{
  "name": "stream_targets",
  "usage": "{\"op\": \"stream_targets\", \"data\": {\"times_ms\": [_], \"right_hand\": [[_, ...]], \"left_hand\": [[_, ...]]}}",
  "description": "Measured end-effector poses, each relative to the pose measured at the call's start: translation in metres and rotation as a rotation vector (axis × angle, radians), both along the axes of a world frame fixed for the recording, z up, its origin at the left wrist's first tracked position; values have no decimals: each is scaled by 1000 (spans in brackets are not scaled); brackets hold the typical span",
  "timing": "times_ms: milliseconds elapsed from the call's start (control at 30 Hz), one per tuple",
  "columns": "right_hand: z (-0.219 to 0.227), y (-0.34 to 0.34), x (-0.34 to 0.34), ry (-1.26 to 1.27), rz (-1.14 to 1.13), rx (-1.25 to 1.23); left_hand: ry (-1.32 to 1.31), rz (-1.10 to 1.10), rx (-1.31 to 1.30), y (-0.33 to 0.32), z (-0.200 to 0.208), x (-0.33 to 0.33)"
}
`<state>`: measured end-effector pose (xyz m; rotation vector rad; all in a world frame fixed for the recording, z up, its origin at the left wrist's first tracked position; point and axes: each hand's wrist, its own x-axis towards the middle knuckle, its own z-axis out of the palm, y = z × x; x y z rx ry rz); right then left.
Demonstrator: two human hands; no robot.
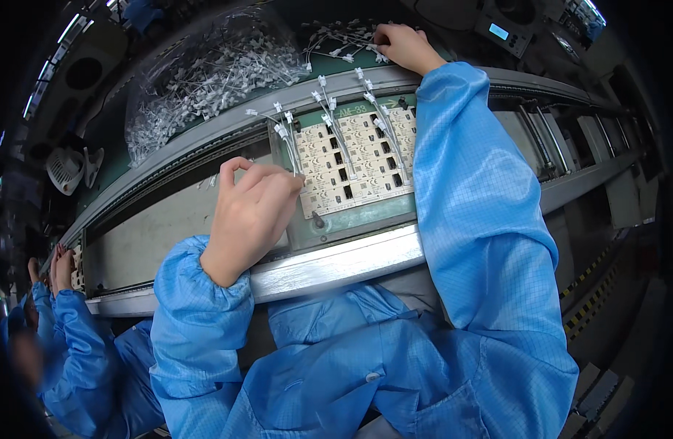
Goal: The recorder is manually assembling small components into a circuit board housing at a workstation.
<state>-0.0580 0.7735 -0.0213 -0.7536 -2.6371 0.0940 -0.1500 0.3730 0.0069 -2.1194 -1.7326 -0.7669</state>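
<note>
My left hand (252, 208) is closed in a pinch at the left edge of a panel of cream circuit boards (323, 192). Its fingertips are at the lower end of a white connector cable (292, 150), and they hide that end. More white cables (339, 135) lie across the boards, their plugs sticking out past the far edge. The panel sits in a green fixture (351, 218). My right hand (408, 48) reaches to the far side, fingers curled down at a loose pile of white connector cables (344, 42). What its fingertips hold is hidden.
A clear plastic bag (212, 73) full of white cables lies beyond the metal rail (197, 150). The conveyor's near rail (344, 257) runs in front of me. A small white fan (66, 170) stands far left. Another person's hands (61, 269) work at the left.
</note>
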Motion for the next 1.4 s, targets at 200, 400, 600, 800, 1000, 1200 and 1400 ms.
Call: {"op": "stream_targets", "data": {"times_ms": [200,400,600,800,1000,1200,1400], "right_hand": [[12,8,4,10,93,-186],[6,13,4,190,48,-138],[30,-44,-11,-126,356,-217],[8,-41,-17,8,339,27],[43,-52,-11,315,432,164],[103,-79,47,878,383,-626],[72,-120,87,674,431,-583]], "left_hand": [[-16,-15,9,2,0,-2],[-51,17,7,2,3,-1],[-112,74,22,-2,0,-7],[-195,24,-98,-1,-5,-5],[-25,35,-43,-2,-2,0],[-161,58,195,-4,0,0],[-268,123,44,-6,-10,6]]}}
